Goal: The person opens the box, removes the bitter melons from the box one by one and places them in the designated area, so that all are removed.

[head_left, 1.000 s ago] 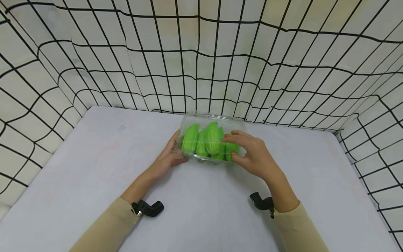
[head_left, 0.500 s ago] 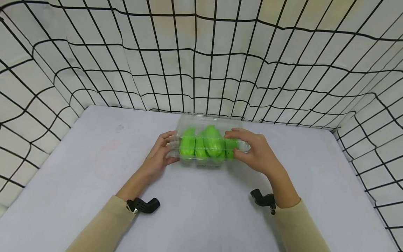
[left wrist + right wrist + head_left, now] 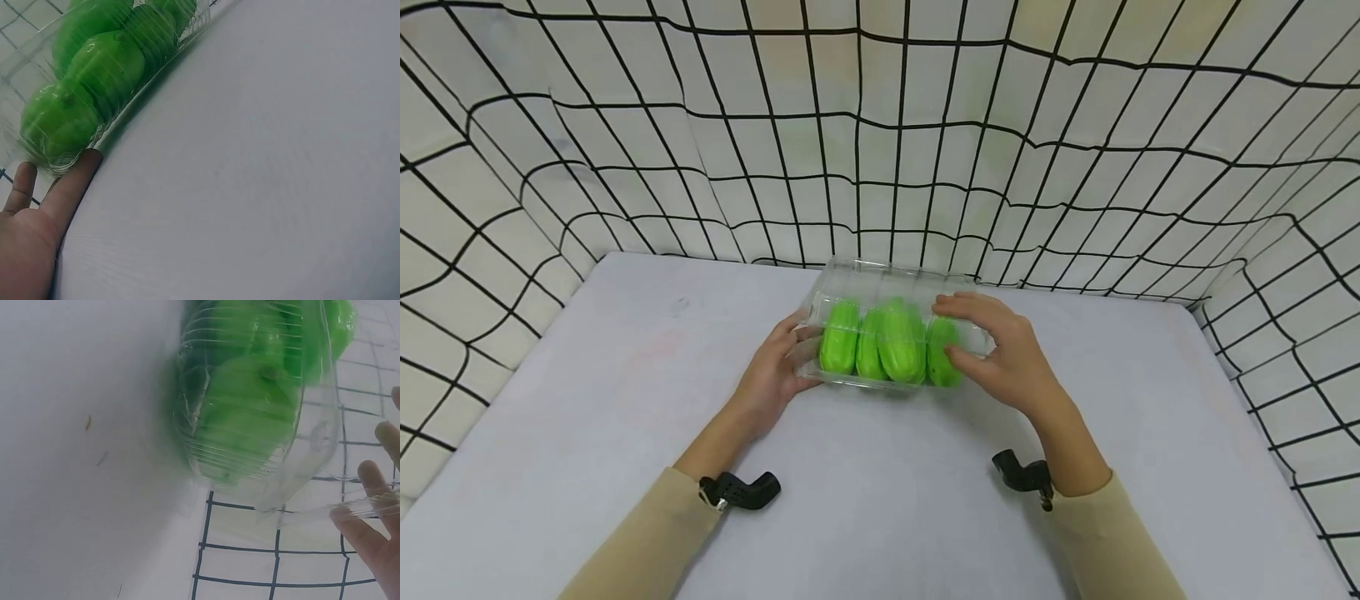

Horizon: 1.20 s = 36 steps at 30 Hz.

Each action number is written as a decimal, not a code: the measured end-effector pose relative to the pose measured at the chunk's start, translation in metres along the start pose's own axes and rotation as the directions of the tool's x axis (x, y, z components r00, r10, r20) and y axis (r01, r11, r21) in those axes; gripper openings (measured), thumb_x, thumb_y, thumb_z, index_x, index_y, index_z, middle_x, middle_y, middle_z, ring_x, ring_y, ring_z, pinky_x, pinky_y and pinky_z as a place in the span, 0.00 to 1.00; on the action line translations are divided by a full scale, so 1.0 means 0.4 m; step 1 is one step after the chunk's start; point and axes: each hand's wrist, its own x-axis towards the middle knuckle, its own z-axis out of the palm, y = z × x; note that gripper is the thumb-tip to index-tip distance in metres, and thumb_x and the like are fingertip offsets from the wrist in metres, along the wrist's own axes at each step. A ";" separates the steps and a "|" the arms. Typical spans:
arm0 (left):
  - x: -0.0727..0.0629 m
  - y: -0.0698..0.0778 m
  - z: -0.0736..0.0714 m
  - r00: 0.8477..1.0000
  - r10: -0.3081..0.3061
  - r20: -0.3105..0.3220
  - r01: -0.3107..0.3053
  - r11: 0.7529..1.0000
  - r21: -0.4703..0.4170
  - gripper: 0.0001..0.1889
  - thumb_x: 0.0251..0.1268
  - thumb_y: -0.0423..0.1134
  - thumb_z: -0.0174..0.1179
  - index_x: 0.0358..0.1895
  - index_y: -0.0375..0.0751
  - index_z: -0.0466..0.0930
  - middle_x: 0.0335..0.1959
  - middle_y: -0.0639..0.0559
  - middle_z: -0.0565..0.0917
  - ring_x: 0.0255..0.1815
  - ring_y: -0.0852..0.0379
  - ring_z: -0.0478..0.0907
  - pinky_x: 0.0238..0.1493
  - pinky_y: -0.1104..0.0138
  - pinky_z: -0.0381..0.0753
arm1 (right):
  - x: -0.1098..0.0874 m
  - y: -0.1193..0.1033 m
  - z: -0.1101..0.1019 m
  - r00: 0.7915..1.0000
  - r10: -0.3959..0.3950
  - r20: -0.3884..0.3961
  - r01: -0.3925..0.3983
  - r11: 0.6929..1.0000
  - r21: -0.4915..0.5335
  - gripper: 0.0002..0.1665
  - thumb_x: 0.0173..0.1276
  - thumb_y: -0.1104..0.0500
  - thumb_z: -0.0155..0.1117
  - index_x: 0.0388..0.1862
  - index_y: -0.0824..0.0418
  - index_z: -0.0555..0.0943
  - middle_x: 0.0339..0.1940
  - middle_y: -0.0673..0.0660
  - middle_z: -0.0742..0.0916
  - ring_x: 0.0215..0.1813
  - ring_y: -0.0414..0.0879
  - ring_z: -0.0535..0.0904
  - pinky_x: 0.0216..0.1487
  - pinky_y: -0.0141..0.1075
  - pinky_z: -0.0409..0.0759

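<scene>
A clear plastic clamshell box [image 3: 850, 379] stands on the white surface, holding several smooth, elongated green fruits [image 3: 901, 346] that look like mangoes. At the back its transparent lid [image 3: 895, 275] stands raised. My left hand [image 3: 771, 375] holds the box's left end; in the left wrist view, the thumb and a finger lie on either side of that end. Around the right end, my right hand [image 3: 1000, 346] has thumb and fingers apart. The right wrist view shows its fingers [image 3: 359, 534] spread and fairly straight, touching a clear plastic edge. The lid's exact outline is hard to see.
Black wire grid panels [image 3: 895, 150] over white sheeting enclose the back and both sides. The white cloth surface [image 3: 880, 492] reaches to the grid at the back. Each wrist wears a small black camera mount [image 3: 748, 490].
The lid tipped forward over the fruits half a second ago and now stands raised farther back. My left hand has shifted slightly left along with the box; my right hand has barely moved.
</scene>
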 end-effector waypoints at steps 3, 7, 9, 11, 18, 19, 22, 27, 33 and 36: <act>-0.001 0.003 0.003 1.000 0.010 -0.015 -0.010 0.999 0.033 0.27 0.83 0.43 0.39 0.80 0.52 0.49 0.74 0.42 0.59 0.75 0.41 0.60 0.56 0.57 0.82 | -0.001 0.002 -0.002 0.999 -0.007 -0.042 0.008 1.000 0.018 0.27 0.57 0.69 0.71 0.57 0.58 0.83 0.62 0.55 0.84 0.69 0.53 0.74 0.69 0.49 0.74; -0.003 0.002 0.000 0.999 0.037 -0.004 -0.036 0.998 0.041 0.27 0.81 0.39 0.44 0.78 0.50 0.53 0.75 0.41 0.59 0.73 0.40 0.61 0.52 0.55 0.85 | -0.001 0.001 -0.005 0.993 0.018 -0.119 -0.012 0.998 0.054 0.27 0.57 0.69 0.71 0.58 0.59 0.83 0.64 0.56 0.83 0.68 0.52 0.75 0.68 0.47 0.74; -0.002 0.001 -0.004 0.999 0.049 0.010 -0.049 0.998 0.037 0.27 0.80 0.37 0.45 0.78 0.48 0.54 0.75 0.40 0.59 0.73 0.38 0.60 0.50 0.53 0.86 | 0.001 -0.008 -0.007 0.986 0.047 -0.160 -0.036 0.997 0.070 0.26 0.57 0.70 0.70 0.57 0.60 0.83 0.65 0.56 0.82 0.69 0.53 0.75 0.68 0.48 0.74; -0.002 0.000 -0.007 0.998 0.060 0.023 -0.061 0.997 0.044 0.27 0.80 0.36 0.45 0.78 0.47 0.54 0.76 0.40 0.59 0.73 0.37 0.59 0.50 0.52 0.86 | 0.005 -0.024 -0.012 0.977 0.077 -0.201 -0.059 0.994 0.095 0.26 0.57 0.72 0.70 0.56 0.63 0.82 0.65 0.60 0.82 0.69 0.55 0.74 0.68 0.51 0.74; -0.001 -0.001 -0.008 0.993 0.112 0.028 -0.115 0.983 0.140 0.26 0.80 0.35 0.44 0.77 0.41 0.57 0.74 0.38 0.61 0.74 0.33 0.57 0.43 0.49 0.88 | 0.019 -0.077 -0.034 0.930 0.226 -0.289 -0.167 0.963 0.214 0.27 0.61 0.76 0.64 0.61 0.73 0.76 0.64 0.67 0.80 0.66 0.55 0.75 0.65 0.59 0.75; -0.001 -0.002 -0.010 0.993 0.115 0.031 -0.118 0.982 0.147 0.26 0.80 0.35 0.44 0.77 0.40 0.57 0.74 0.38 0.61 0.74 0.33 0.57 0.41 0.48 0.88 | 0.018 -0.071 -0.034 0.925 0.244 -0.292 -0.180 0.957 0.230 0.28 0.62 0.76 0.64 0.63 0.72 0.75 0.64 0.66 0.79 0.66 0.55 0.75 0.65 0.58 0.76; 0.000 -0.005 -0.014 0.993 0.104 0.051 -0.110 0.984 0.142 0.26 0.80 0.35 0.45 0.77 0.40 0.57 0.74 0.40 0.60 0.74 0.33 0.56 0.39 0.45 0.87 | 0.013 -0.038 -0.028 0.912 0.286 -0.293 -0.206 0.939 0.275 0.32 0.64 0.75 0.64 0.68 0.67 0.72 0.66 0.63 0.79 0.64 0.53 0.76 0.65 0.53 0.77; 0.001 -0.005 -0.021 0.994 0.077 0.078 -0.088 0.985 0.150 0.26 0.80 0.37 0.46 0.77 0.42 0.57 0.75 0.41 0.59 0.75 0.33 0.57 0.41 0.45 0.87 | 0.004 0.012 -0.016 0.900 0.326 -0.290 -0.213 0.908 0.361 0.34 0.66 0.71 0.64 0.71 0.59 0.71 0.65 0.56 0.79 0.62 0.48 0.76 0.67 0.51 0.76; 0.001 -0.001 -0.027 0.993 0.065 0.101 -0.076 0.991 0.112 0.27 0.80 0.35 0.46 0.77 0.40 0.56 0.75 0.40 0.59 0.75 0.35 0.55 0.43 0.43 0.86 | 0.001 0.021 -0.012 0.888 0.357 -0.291 -0.219 0.883 0.415 0.34 0.67 0.71 0.64 0.71 0.58 0.70 0.67 0.54 0.78 0.64 0.48 0.75 0.68 0.56 0.73; 0.001 0.000 -0.029 0.992 0.066 0.112 -0.076 0.993 0.091 0.27 0.79 0.35 0.46 0.77 0.39 0.55 0.75 0.39 0.58 0.75 0.34 0.54 0.44 0.42 0.85 | 0.001 0.022 -0.011 0.882 0.374 -0.286 -0.235 0.876 0.422 0.35 0.67 0.70 0.63 0.72 0.58 0.69 0.69 0.56 0.77 0.67 0.51 0.73 0.70 0.53 0.73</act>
